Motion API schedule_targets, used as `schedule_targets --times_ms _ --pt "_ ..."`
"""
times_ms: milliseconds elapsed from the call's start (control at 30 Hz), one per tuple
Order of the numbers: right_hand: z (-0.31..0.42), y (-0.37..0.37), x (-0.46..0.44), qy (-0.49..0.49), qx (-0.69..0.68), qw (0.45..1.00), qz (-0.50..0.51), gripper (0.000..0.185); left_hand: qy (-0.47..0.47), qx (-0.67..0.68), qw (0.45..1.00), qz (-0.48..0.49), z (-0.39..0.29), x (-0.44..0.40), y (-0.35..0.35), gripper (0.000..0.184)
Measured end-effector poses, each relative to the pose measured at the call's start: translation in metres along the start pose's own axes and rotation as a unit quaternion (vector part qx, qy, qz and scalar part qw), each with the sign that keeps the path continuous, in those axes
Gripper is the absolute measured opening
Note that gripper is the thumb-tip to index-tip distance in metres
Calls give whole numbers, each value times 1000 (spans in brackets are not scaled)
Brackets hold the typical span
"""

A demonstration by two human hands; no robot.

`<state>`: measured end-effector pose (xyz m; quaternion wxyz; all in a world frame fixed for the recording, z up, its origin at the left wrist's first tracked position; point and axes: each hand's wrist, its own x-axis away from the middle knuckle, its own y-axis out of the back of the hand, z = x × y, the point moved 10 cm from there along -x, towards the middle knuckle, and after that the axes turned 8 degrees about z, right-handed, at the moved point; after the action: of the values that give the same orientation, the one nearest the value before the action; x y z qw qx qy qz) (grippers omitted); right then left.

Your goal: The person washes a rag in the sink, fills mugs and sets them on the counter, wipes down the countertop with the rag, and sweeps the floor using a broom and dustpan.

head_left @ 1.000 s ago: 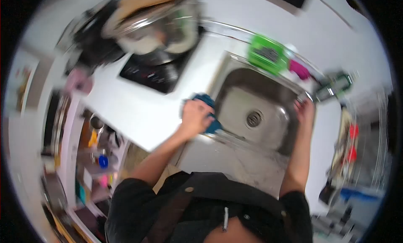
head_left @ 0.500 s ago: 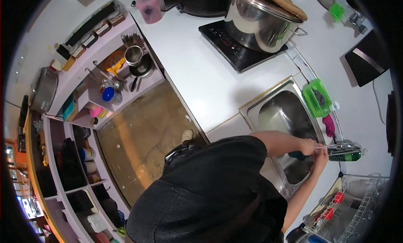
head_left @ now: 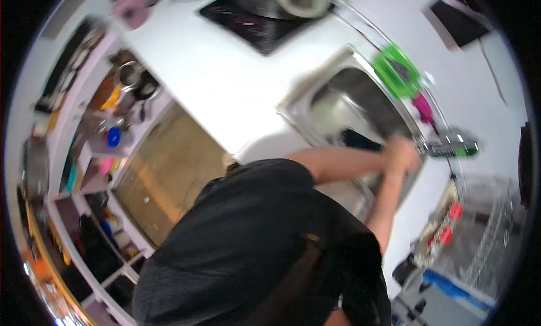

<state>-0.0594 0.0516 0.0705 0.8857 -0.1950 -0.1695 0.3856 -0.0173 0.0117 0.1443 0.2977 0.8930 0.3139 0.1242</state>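
Observation:
Both my hands meet over the steel sink point(head_left: 338, 95), just beside the chrome faucet point(head_left: 434, 146). My left hand point(head_left: 390, 157) reaches in from the near side and is mostly covered by the other one. My right hand point(head_left: 403, 151) lies over it, smeared by motion, so its fingers cannot be made out. Against the hands, inside the basin, is a dark, soft-looking item point(head_left: 360, 140); whether either hand grips it is unclear. Behind the faucet a green bottle point(head_left: 466, 150) shows in part.
Past the sink's rim sit a green container point(head_left: 397, 71) and a magenta cloth point(head_left: 422, 108). An induction cooktop point(head_left: 253, 30) bears a large pot point(head_left: 282, 2). To the right is a wire dish rack point(head_left: 484, 241). Shelves point(head_left: 101, 264) with kitchenware line the left.
The view has shifted, so sink and cooktop appear farther up and left. My hands have drawn closer to the near side of the faucet and overlap more. The dark item shows more.

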Motion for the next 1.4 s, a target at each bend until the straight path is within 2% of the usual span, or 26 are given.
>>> schedule_targets --times_ms 33,67,100,200,267,367,433,500,600,633,667,700,733,833,867,933,967,1000,1067,1100,1133,1167,1200,1233,1300,1400 --pt "-4 -3 1 -20 -3 999 -42 26 13 -65 997 -41 17 -18 6 19" --pt "-9 -10 1 -31 -13 996 -80 25 -94 91 991 -26 32 -23 25 17" --pt "-24 -13 -4 -67 -110 988 -84 26 -71 97 989 -86 47 -31 28 17" --pt "-30 18 -9 -62 -106 987 -101 23 -127 91 986 -65 29 -10 18 24" --pt "-32 22 -11 -73 -110 985 -107 22 -124 102 987 -26 18 9 10 29" --pt "-37 21 -6 -98 -110 983 -109 21 -12 136 990 -46 66 -27 14 36" --pt "-22 13 -4 -102 -32 994 -3 22 60 111 992 20 90 -48 12 44" --pt "-2 -15 9 -133 102 982 85 29 -17 334 923 192 69 -56 -24 48" --pt "39 -26 -2 2 309 943 122 39 -178 396 886 164 26 -44 -10 61" --pt "54 -31 -2 46 379 915 133 43 -144 408 874 221 24 -36 -17 65" --pt "66 -39 4 -3 370 920 130 38 -109 419 858 275 22 -15 -8 70" --pt "75 -23 7 -23 297 953 52 33 -74 428 840 326 23 -1 -5 75" --pt "95 -22 12 23 274 961 26 31 -142 355 824 418 21 -3 -20 75" --pt "139 -28 40 127 205 970 -8 27 -142 128 923 334 75 -37 -44 63" --pt "145 -23 48 144 182 973 -13 24 -147 157 922 322 88 -48 -47 58" --pt "130 10 58 156 1 986 -63 25 -158 216 917 296 105 -66 -45 49" --pt "113 31 60 159 -90 979 -87 25 -169 335 888 266 97 -63 -36 45" --pt "93 52 51 156 -121 979 -56 34 -175 448 845 233 86 -53 -28 42" --pt "44 32 48 74 -234 970 -7 59 -51 601 770 208 64 -31 -31 34" --pt "27 13 51 31 -272 961 36 67 -117 425 889 126 50 -29 -25 31" --pt "16 24 44 30 -252 967 -5 68 -123 249 955 105 31 -11 -17 31" --pt "-5 43 28 29 -231 972 -46 69 -242 161 955 -54 8 11 -6 28" --pt "-20 40 26 16 -232 971 -55 65 -172 107 978 37 -6 30 -9 23" --pt "-31 34 33 -1 -239 969 -61 60 -283 121 951 -18 -20 47 -14 22" --pt "-46 29 36 -25 -241 968 -72 52 -303 52 951 28 -37 62 -11 18" --pt "-48 26 25 -47 -234 967 -90 40 -252 53 966 13 -16 31 -6 18"
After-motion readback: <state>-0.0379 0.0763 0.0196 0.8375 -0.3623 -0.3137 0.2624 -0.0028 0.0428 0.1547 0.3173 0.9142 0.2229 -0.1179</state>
